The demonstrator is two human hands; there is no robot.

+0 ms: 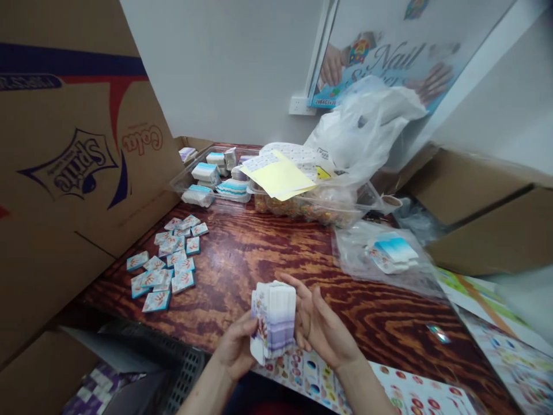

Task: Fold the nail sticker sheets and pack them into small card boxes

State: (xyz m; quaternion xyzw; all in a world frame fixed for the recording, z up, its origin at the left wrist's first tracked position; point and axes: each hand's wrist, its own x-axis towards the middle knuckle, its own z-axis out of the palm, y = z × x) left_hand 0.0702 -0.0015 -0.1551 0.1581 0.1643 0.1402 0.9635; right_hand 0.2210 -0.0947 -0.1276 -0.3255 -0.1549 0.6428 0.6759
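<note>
My left hand (235, 349) grips a tall stack of white and lilac printed cards (274, 320) from below and at its side. My right hand (322, 325) stands open against the stack's right side, with its fingers reaching up near the top edge. Scattered loosely on the dark wood-grain table (268, 259) to the left lie several small blue-and-white packets (166, 262). Further right, a transparent plastic bag (358, 253) holds a bundle of similar blue-and-white cards (392, 253). Neither hand touches these.
A transparent tray of bundled cards (211, 178) and a yellow sheet (279, 176) stand at the back, beside a white plastic bag (367, 124). Cardboard boxes (73, 161) wall the left side. Printed sticker sheets (311, 374) lie at the front edge, above a black basket (185, 369).
</note>
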